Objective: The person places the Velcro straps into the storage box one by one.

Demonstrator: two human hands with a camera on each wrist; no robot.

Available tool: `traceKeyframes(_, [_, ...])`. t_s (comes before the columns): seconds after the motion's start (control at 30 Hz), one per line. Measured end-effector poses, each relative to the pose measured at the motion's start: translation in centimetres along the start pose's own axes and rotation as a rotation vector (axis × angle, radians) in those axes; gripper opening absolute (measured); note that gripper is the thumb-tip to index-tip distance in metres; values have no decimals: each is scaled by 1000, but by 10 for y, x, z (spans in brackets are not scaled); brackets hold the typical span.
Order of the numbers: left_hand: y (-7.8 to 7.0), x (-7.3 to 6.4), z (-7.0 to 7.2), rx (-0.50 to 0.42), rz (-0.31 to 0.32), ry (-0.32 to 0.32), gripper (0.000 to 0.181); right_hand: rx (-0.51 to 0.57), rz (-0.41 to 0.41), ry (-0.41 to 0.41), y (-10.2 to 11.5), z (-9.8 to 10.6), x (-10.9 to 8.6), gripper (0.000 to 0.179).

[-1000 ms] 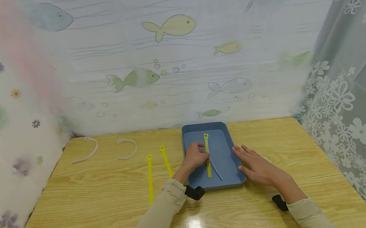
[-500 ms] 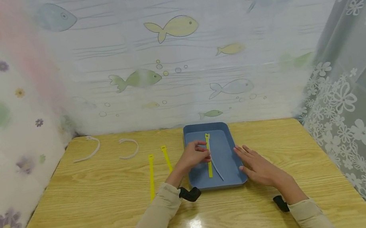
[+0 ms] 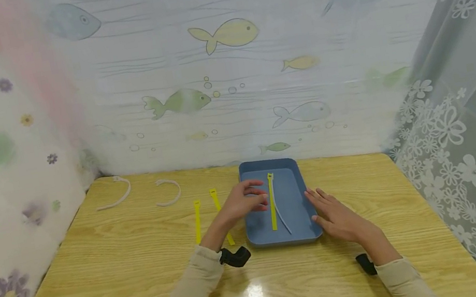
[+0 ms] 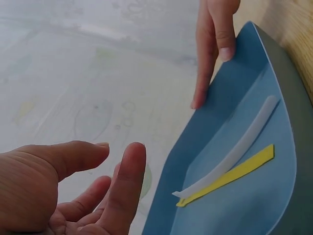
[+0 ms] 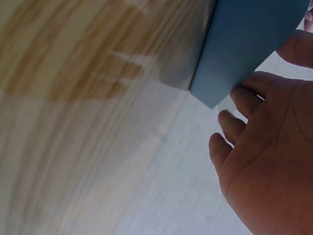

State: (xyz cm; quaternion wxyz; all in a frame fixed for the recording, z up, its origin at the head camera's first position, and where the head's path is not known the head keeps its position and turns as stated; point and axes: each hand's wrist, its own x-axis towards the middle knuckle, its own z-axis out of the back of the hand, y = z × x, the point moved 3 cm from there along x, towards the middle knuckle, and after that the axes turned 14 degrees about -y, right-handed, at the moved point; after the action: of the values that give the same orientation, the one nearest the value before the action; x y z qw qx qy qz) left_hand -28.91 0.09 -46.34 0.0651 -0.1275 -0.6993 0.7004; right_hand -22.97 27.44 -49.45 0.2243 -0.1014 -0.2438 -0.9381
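A blue tray (image 3: 296, 212) stands on the table with a yellow cable tie (image 3: 272, 206) and a white cable tie (image 3: 281, 215) lying side by side in it, their heads together at the far end. Over the tray's left side my left hand (image 3: 242, 203) hovers with nothing in it, thumb and fingers parted, as the left wrist view also shows. My right hand (image 3: 336, 216) rests against the tray's right side, its fingers extended along the rim. In the right wrist view those fingers touch the tray's outer wall (image 5: 244, 44).
Left of the tray lie two more yellow cable ties (image 3: 198, 221), one partly behind my left forearm. Two curved white cable ties (image 3: 172, 196) lie farther left on the wooden table (image 3: 112, 274). A fish-patterned curtain (image 3: 199, 144) hangs along the table's back edge.
My left hand has let go of the white cable tie in the tray, spread its fingers, and drawn back to the left. The right hand has stayed at the tray's side.
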Motion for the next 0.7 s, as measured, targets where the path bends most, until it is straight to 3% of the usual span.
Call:
traceKeyframes(0.27, [-9,-17,29,-5,-49,-1,48,5,7,-2,0,0,0,62])
traceKeyframes(0.7, [-12,-37,83,55,-65,-90,52,-1,8,-13,2,1,-1,61])
